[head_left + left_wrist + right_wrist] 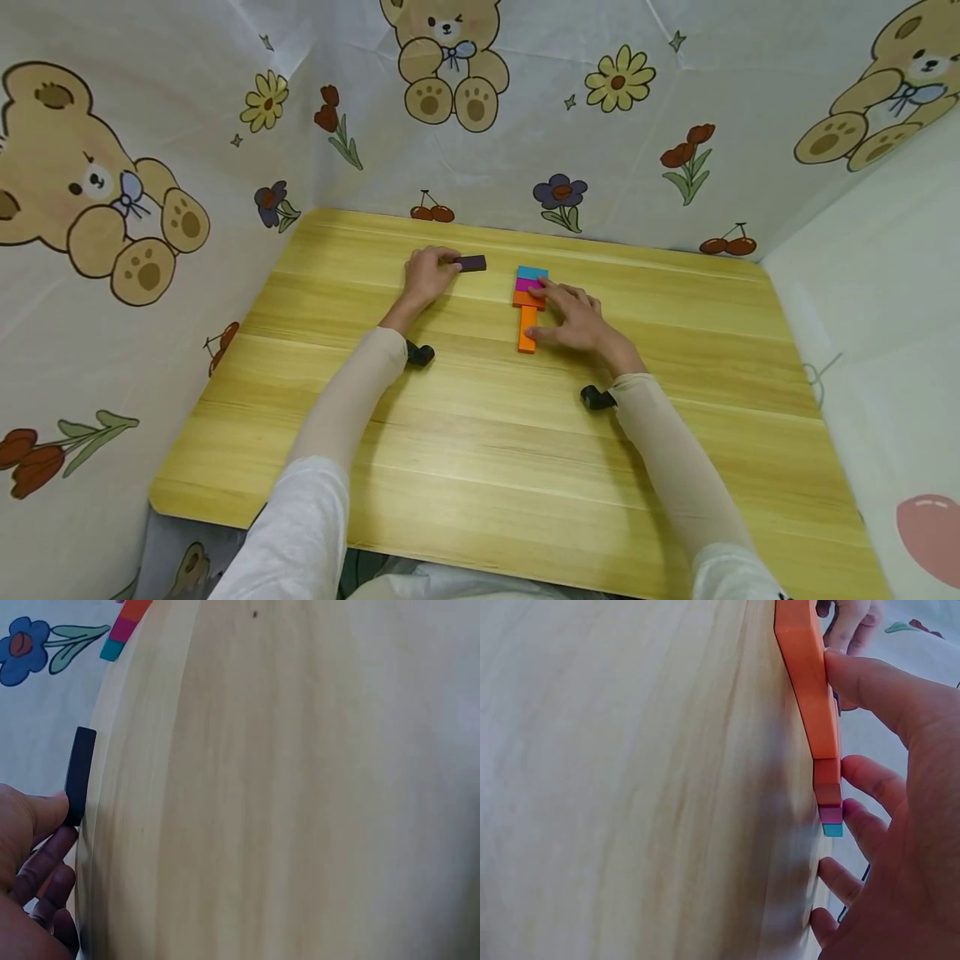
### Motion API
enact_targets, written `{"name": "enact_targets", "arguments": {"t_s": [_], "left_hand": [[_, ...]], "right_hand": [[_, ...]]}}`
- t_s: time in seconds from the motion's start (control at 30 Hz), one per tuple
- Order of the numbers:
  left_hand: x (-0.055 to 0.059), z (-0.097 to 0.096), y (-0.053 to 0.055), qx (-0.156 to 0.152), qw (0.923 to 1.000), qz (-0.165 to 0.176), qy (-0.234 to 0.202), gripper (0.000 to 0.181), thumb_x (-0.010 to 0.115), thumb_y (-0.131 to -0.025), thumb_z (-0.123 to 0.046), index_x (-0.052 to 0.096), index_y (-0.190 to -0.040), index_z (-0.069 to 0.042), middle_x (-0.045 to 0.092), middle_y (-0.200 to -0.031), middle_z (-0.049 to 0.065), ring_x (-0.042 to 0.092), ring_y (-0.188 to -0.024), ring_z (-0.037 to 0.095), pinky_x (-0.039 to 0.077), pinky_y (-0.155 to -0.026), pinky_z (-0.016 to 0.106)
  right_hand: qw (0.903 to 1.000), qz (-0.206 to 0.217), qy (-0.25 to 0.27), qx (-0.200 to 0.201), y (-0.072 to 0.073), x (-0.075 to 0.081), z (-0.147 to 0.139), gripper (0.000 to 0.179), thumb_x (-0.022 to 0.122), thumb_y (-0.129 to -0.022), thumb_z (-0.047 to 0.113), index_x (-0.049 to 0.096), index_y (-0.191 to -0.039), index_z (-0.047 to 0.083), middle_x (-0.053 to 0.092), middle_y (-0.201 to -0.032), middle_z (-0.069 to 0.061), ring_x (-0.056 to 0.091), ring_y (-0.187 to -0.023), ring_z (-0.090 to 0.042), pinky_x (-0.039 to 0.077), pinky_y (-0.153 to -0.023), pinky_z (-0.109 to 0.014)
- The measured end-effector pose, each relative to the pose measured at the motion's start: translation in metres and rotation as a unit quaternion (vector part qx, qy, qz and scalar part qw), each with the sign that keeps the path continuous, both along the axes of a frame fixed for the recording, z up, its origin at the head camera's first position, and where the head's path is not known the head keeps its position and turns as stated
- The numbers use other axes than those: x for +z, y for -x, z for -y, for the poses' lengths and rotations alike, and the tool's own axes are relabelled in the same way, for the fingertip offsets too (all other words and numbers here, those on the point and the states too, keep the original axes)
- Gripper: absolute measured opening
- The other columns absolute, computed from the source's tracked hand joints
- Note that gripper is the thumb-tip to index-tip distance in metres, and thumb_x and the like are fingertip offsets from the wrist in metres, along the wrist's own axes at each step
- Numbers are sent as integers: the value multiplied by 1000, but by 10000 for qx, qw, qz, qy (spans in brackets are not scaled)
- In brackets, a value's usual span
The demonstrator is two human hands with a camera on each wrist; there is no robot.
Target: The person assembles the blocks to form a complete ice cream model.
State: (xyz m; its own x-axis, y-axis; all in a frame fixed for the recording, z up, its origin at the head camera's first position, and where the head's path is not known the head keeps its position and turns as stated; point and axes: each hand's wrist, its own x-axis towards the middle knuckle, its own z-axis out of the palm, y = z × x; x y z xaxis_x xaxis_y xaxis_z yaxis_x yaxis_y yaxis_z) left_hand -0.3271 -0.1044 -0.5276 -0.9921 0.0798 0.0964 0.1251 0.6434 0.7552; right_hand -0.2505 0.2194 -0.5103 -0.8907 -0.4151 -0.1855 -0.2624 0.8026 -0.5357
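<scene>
My left hand (429, 273) pinches one end of a dark purple wooden block (472, 263) between thumb and fingers, near the back of the table. In the left wrist view this block (80, 772) looks almost black and sticks out past the thumb. To its right, a light orange block (527, 333) points lengthwise toward me. Across its far end lie a darker orange block (521, 299), a magenta block (522, 285) and a blue block (532, 272), side by side. With fingers spread, my right hand (577, 323) touches this arrangement, its thumb on the light orange block.
The wooden table (465, 450) stretches toward me and to both sides. Behind it hangs a white cloth (480, 171) printed with bears and flowers. Dark wrist devices sit by both cuffs, the left one (422, 355) and the right one (596, 398) close above the table.
</scene>
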Motion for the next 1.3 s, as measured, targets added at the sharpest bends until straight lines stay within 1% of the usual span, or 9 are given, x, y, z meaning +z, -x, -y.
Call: {"name": "enact_targets", "arguments": {"t_s": [0.13, 0.37, 0.63, 0.8, 1.07, 1.17, 1.3], "left_hand": [[1, -7, 3, -46, 10000, 20, -27, 32, 71, -106, -24, 76, -136, -14, 74, -135, 11, 55, -126, 36, 31, -116, 56], [1, -15, 10, -65, 9999, 41, 116, 31, 69, -107, -27, 76, -135, -17, 72, -139, 9, 56, -129, 34, 31, -117, 56], [3, -22, 13, -44, 9999, 146, 23, 31, 69, -107, -26, 77, -136, -18, 73, -137, 9, 59, -132, 34, 28, -122, 58], [3, -28, 15, -36, 9997, 217, 122, 31, 69, -107, -28, 77, -136, -20, 73, -139, 7, 63, -131, 31, 30, -118, 58], [7, -39, 21, -76, 9998, 150, 126, 32, 68, -108, -29, 76, -137, -20, 74, -142, 5, 58, -135, 35, 29, -116, 58], [9, -44, 23, -92, 9996, 186, 174, 32, 68, -108, -28, 75, -138, -20, 73, -143, 4, 56, -139, 35, 27, -119, 60], [9, -49, 25, -103, 9995, 229, 204, 32, 69, -107, -28, 76, -137, -19, 75, -140, 4, 56, -140, 35, 24, -121, 62]], "right_hand": [[10000, 1, -2, -10, 1, -1, -1, 89, 70, -94, 69, 35, -169, 37, 8, -184, 10, 12, -166, -40, 7, -125, -67], [10000, -13, 41, -30, 2, -2, -3, 87, 70, -94, 69, 37, -168, 37, 10, -184, 10, 12, -166, -40, 7, -126, -67], [9999, 21, 126, -36, -1, 0, -2, 88, 72, -94, 68, 36, -169, 37, 10, -184, 9, 13, -166, -41, 7, -126, -68], [9999, 41, 143, -10, -2, 2, -2, 88, 71, -94, 67, 36, -169, 36, 9, -184, 9, 12, -166, -41, 7, -126, -67], [9999, 27, 154, -25, -2, 5, -2, 87, 71, -94, 66, 37, -169, 35, 9, -184, 10, 11, -167, -41, 7, -126, -67], [9999, 55, 144, -39, -1, 3, -2, 87, 71, -94, 68, 37, -168, 36, 9, -184, 11, 11, -167, -41, 6, -127, -67], [9998, 81, 160, -72, 0, -1, -2, 87, 72, -93, 69, 38, -167, 37, 10, -184, 12, 10, -167, -41, 5, -126, -67]]}}
